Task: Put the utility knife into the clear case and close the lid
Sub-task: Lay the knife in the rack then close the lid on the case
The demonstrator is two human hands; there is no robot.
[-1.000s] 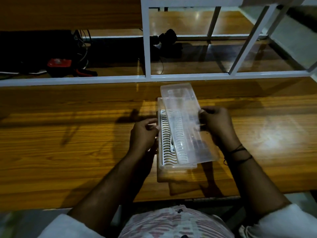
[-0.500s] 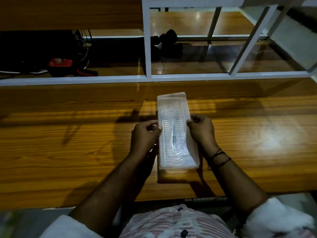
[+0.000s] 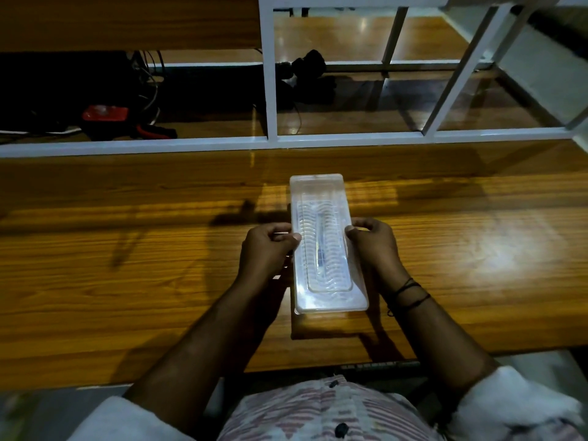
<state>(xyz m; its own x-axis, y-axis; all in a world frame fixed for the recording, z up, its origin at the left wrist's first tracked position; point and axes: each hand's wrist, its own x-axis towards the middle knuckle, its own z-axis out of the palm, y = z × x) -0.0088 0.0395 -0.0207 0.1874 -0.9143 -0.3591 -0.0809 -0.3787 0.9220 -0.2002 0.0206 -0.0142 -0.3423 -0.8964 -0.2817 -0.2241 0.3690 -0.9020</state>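
Observation:
The clear case [image 3: 324, 297] lies lengthwise in front of me on the wooden table [image 3: 127, 265], its lid down flat over the base. Through the ribbed lid I make out the long slim utility knife [image 3: 320, 246] lying along the middle. My left hand [image 3: 265, 248] pinches the case's left edge with thumb on top. My right hand [image 3: 374, 241] grips the right edge the same way. Both hands hold it about halfway along its length.
A white metal frame [image 3: 270, 90] rises along the table's far edge. Behind it, on a lower surface, sit a red-topped device [image 3: 105, 113] with cables at the left and a black object [image 3: 310, 70] near the middle. The table's near edge is close to my body.
The lid, raised and tilted to the right a second ago, has come down flat onto the base. My right hand moved inward to the case's right edge; my left hand stayed put.

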